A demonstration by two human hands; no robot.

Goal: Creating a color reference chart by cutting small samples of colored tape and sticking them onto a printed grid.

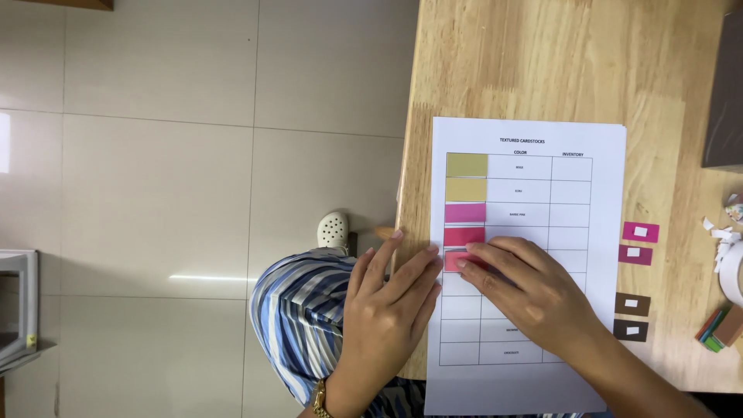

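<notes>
Low in the middle of the frame, the right hand presses a pink card piece flat onto the white sheet with straight fingers. The left hand, fingers flat and together, steadies the sheet on the bench.

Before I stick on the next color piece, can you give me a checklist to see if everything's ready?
1. Sheet flat on the table: ok.
2. Left hand steadying the sheet's edge: ok.
3. Right hand pressing the pink swatch into its box: ok.
4. That swatch straight in its box: cannot tell, fingers cover it.
5. Spare swatches waiting beside the sheet with tape on them: ok.
6. Empty boxes left below: ok.
</notes>
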